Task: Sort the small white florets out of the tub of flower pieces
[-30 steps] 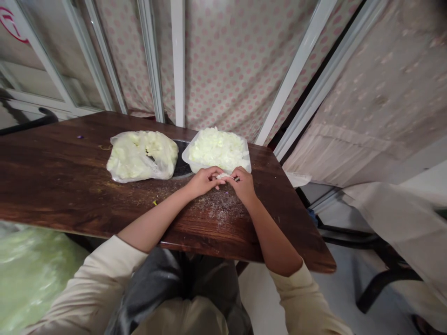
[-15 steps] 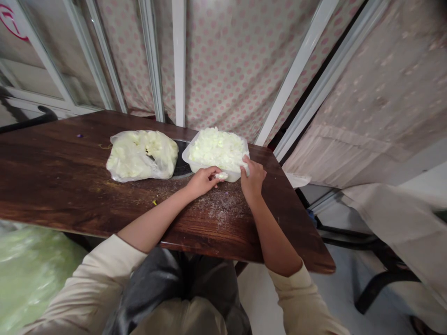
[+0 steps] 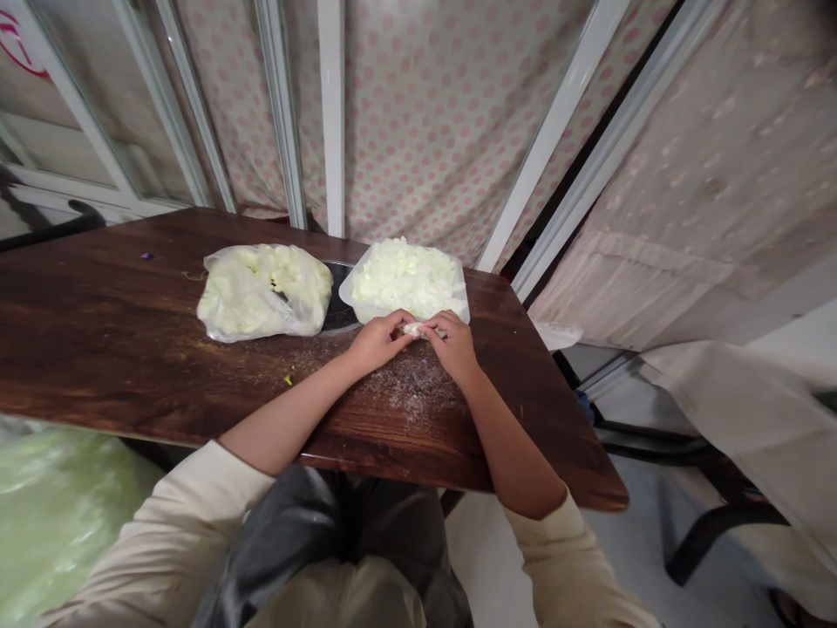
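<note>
A small whitish piece (image 3: 411,329) is pinched between both hands, just in front of a white plastic tub. My left hand (image 3: 381,341) grips it from the left, fingers closed. From the right, my right hand (image 3: 452,346) closes its thumb and fingertips on the same piece. The tub (image 3: 368,310) is heaped with pale green-white pieces (image 3: 406,275). To its left lies a clear plastic bag (image 3: 261,292) filled with similar pale pieces.
The dark wooden table (image 3: 131,349) carries white crumbs (image 3: 411,392) near its front edge and a round black item (image 3: 338,301) between bag and tub. A big greenish plastic bag (image 3: 65,515) stands lower left. Black chair parts (image 3: 712,532) are at right.
My right hand has left the tub's right side and moved left and slightly down, closing on the small piece beside my left hand. My left hand has hardly moved.
</note>
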`<action>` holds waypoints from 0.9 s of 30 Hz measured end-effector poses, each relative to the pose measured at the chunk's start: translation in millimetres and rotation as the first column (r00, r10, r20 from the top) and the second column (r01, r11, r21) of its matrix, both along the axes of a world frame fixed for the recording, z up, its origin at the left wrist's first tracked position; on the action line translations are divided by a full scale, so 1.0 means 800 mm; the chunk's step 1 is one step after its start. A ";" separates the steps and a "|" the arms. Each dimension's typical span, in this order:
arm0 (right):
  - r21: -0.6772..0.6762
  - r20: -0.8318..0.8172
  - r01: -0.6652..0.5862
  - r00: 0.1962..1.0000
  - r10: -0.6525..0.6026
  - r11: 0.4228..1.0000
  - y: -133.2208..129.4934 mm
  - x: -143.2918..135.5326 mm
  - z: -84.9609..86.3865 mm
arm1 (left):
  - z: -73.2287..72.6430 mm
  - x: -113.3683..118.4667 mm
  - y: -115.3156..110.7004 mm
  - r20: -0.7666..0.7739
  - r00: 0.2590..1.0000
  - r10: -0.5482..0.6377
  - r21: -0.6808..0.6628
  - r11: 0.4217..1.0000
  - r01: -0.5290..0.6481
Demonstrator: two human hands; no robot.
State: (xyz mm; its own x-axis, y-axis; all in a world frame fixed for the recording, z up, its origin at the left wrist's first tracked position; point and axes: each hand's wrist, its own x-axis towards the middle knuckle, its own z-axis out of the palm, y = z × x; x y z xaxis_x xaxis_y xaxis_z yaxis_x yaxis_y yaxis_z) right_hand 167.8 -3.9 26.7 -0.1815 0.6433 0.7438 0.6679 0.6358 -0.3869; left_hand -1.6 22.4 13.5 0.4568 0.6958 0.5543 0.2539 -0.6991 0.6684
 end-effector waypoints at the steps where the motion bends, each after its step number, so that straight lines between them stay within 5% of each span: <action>1: -0.001 -0.021 0.015 1.000 -0.015 1.000 0.000 0.000 0.000 | 0.000 0.000 0.000 -0.001 1.000 0.005 0.001 1.000 -0.005; 7: 0.013 -0.155 0.225 0.963 -0.220 0.974 -0.001 0.009 0.000 | 0.001 0.000 -0.002 0.006 1.000 -0.015 -0.061 0.998 0.015; 12: 0.070 -0.026 0.604 0.797 -0.603 0.794 0.000 0.022 0.004 | 0.001 0.001 -0.001 0.002 1.000 -0.022 -0.049 0.999 0.022; 14: 0.102 0.074 0.571 0.812 -0.578 0.815 -0.005 0.019 0.008 | 0.001 0.001 0.000 -0.023 0.999 -0.030 -0.035 0.999 0.029; 17: 0.123 0.269 0.312 0.903 -0.334 0.942 -0.013 0.008 0.011 | 0.001 -0.001 0.002 -0.057 0.998 -0.026 -0.007 1.000 0.026; 20: 0.068 0.345 0.120 0.929 -0.136 0.990 -0.014 -0.001 0.009 | 0.001 -0.003 0.005 -0.085 0.996 -0.018 0.026 0.999 0.020; 27: 0.049 0.190 0.119 0.974 -0.126 0.992 -0.003 0.002 0.003 | -0.001 -0.001 0.001 -0.088 0.995 -0.044 -0.005 0.999 0.044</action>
State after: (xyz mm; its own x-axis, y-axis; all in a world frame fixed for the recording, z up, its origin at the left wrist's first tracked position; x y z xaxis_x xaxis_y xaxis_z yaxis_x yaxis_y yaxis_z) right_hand 169.2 -6.5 29.0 -0.2448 0.6424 0.7263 0.8013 0.5557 -0.2214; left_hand -2.4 23.2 12.7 0.5337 0.6754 0.5089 0.2807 -0.7092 0.6468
